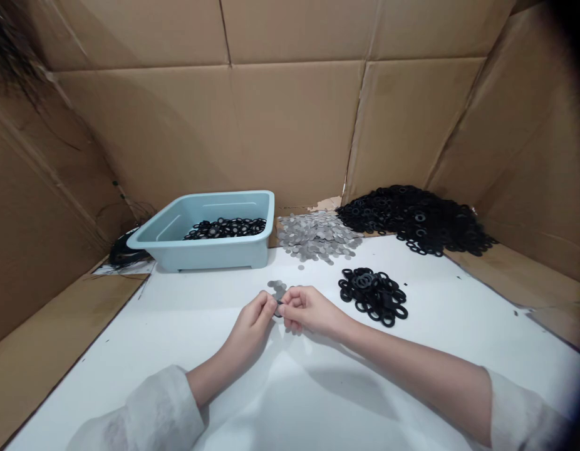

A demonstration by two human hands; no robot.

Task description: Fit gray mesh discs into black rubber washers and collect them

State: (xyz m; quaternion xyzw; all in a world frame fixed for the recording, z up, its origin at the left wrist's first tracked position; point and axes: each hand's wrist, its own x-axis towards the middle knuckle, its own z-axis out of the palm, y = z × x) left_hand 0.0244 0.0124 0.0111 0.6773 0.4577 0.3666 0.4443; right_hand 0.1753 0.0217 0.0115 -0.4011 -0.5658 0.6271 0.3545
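My left hand (252, 322) and my right hand (309, 310) meet at the middle of the white table (280, 388), fingers pinched together around a small dark ring with a grey disc (277, 303) held between them. A few grey mesh discs (275, 287) lie just beyond the fingertips. A small pile of black rubber rings (373, 295) sits right of my right hand.
A light blue tub (205, 241) holding black rings stands at the back left. A heap of grey discs (315, 235) and a large heap of black rings (414, 216) lie at the back. Cardboard walls (290, 113) enclose the table on three sides.
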